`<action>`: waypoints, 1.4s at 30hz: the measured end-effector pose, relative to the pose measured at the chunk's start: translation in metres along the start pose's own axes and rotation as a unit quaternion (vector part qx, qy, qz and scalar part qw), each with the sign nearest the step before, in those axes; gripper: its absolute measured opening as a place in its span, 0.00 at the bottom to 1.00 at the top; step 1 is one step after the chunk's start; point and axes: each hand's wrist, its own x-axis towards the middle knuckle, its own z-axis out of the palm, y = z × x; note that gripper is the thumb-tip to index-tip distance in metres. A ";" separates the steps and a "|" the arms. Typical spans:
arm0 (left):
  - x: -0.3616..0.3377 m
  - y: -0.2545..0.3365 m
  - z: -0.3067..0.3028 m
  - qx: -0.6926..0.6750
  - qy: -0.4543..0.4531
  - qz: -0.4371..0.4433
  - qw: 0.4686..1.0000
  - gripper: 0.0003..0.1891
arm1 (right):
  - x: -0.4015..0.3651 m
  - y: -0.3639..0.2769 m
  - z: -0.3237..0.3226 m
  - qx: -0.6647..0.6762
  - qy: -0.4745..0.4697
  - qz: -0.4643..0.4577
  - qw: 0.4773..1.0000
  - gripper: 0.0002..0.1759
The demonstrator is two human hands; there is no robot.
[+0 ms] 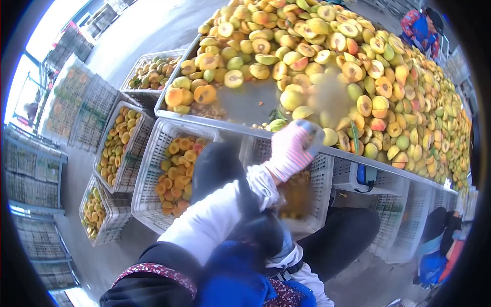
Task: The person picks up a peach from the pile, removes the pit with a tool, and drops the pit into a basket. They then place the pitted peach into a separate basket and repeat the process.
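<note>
My left hand (290,152), in a pink-and-white striped glove, is at the near metal edge of the table. Its fingers are curled round a blurred grey-blue thing (313,135) that I cannot make out. Just beyond it lie halved yellow stone fruit (291,99), like peaches or apricots, some with pits showing. My right forearm (307,286), in a pale sleeve with a dark wristband, comes up from below. The right hand is blurred and mostly hidden behind my left arm. Under the hands stands a white crate (321,197) with blurred fruit inside.
The metal table (250,102) carries a large heap of fruit. White crate (146,197) with fruit halves stands left of my knee. Further fruit crates (130,166) and stacked crates (82,110) are on the left. A person (422,30) is at the far right; another sits lower right.
</note>
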 end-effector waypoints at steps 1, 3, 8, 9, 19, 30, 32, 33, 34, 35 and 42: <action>0.015 -0.005 0.000 0.029 -0.004 -0.074 0.997 0.11 | 0.020 -0.046 -0.017 -0.045 0.031 -0.007 0.998 0.19; 0.052 -0.031 0.002 0.147 -0.043 -0.148 0.977 0.20 | 0.028 -0.037 -0.027 0.270 0.107 0.183 0.939 0.15; 0.108 -0.076 0.030 0.299 -0.225 -0.225 0.900 0.48 | 0.037 -0.034 -0.045 0.399 0.211 0.235 0.861 0.17; 0.115 -0.089 0.033 0.265 -0.235 -0.237 0.905 0.49 | 0.041 -0.040 -0.044 0.330 0.205 0.209 0.898 0.20; 0.066 -0.014 -0.034 -0.190 -0.265 -0.268 0.907 0.23 | 0.041 -0.073 -0.071 0.402 0.225 0.198 0.865 0.15; -0.081 0.009 -0.022 -0.465 -0.127 -0.409 0.775 0.23 | 0.045 -0.087 -0.042 -0.268 0.293 -0.052 0.916 0.11; -0.088 0.016 -0.017 -0.414 -0.074 -0.399 0.815 0.22 | 0.045 -0.090 -0.040 -0.269 0.320 -0.044 0.907 0.12; -0.089 0.021 -0.017 -0.404 -0.055 -0.397 0.822 0.22 | 0.044 -0.090 -0.039 -0.277 0.330 -0.042 0.901 0.12; -0.090 0.024 -0.016 -0.394 -0.036 -0.394 0.830 0.22 | 0.044 -0.089 -0.040 -0.304 0.335 -0.045 0.891 0.12; -0.091 0.024 -0.014 -0.401 -0.028 -0.386 0.830 0.21 | 0.042 -0.087 -0.039 -0.326 0.332 -0.043 0.884 0.12; -0.093 0.023 -0.020 -0.350 -0.087 -0.387 0.848 0.16 | 0.027 -0.086 -0.040 -0.223 0.208 0.104 0.947 0.24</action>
